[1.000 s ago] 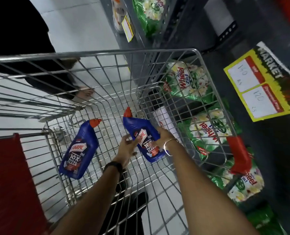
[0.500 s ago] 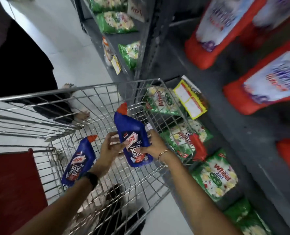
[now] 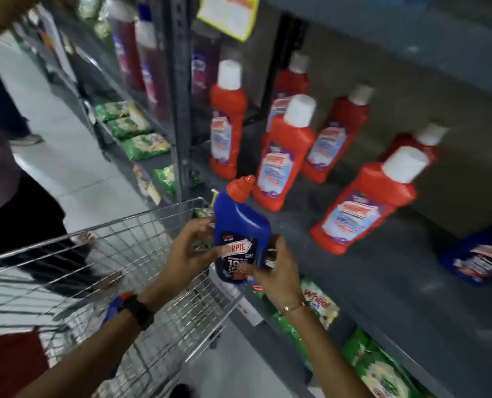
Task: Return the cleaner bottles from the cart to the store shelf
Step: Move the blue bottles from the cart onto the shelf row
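Observation:
A blue cleaner bottle [image 3: 239,225] with a red cap is held upright between both hands, above the cart's right rim and close to the front edge of the grey shelf [image 3: 382,271]. My left hand [image 3: 187,254] grips its left side and my right hand [image 3: 276,271] grips its lower right. A second blue bottle [image 3: 114,307] lies in the wire cart [image 3: 95,254], mostly hidden behind my left wrist.
Several red bottles with white caps [image 3: 285,156] stand on the shelf. A blue pack [image 3: 480,259] lies at the shelf's right. Green detergent bags [image 3: 319,305] fill the shelf below. Another person [image 3: 6,179] stands left of the cart. A yellow price card [image 3: 227,15] hangs above.
Both hands have lifted the blue bottle out of the cart and up toward the shelf. My view has swung up from the cart's inside to the shelf of red bottles.

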Motion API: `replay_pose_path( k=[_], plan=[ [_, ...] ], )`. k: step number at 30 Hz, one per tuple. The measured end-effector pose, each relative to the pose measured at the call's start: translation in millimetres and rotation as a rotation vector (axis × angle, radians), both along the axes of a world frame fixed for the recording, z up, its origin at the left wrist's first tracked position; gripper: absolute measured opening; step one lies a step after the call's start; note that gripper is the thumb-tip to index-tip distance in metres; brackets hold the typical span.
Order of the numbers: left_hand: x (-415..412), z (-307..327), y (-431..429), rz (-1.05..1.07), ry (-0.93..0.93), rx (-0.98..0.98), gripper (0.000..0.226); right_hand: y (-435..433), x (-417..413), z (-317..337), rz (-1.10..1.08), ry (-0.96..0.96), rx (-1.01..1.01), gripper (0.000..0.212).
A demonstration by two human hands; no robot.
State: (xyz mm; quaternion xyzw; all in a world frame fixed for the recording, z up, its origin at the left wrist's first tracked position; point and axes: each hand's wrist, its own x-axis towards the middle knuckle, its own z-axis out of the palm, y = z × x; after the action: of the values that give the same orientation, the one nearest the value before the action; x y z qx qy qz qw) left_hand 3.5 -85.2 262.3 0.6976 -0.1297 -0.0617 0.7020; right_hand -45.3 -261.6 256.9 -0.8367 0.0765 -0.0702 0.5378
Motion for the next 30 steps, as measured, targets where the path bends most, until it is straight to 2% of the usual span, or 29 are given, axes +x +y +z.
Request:
replay_pose_path(
  k=[3,7,11,17,23,30],
  plan=[
    [-23,28,-42,-0.102,-0.091,0.024,0.049,-33,-49,25,-0.147,-0.102,0.014,0.048],
    [-63,40,-111,-0.277,-0.152,-0.015,0.055,-87,-121,38,-0.33,-0.162,0.029,0.056],
    [-104,35,-192,-0.513,-0.126,-0.04,0.048,-140,-186,39,-0.554,-0.199,0.003,0.055],
    [-154,27,-302,-0.645,-0.13,-0.04,0.043,-209,-250,38,-0.823,-0.182,-0.088,0.047],
    [-193,23,-371,-0.776,-0.16,-0.014,0.045,-267,-296,34,-0.935,-0.091,-0.123,0.044],
    [-222,18,-397,-0.819,-0.138,0.004,0.041,-287,-323,32,-0.974,-0.075,-0.142,0.042]
  ],
)
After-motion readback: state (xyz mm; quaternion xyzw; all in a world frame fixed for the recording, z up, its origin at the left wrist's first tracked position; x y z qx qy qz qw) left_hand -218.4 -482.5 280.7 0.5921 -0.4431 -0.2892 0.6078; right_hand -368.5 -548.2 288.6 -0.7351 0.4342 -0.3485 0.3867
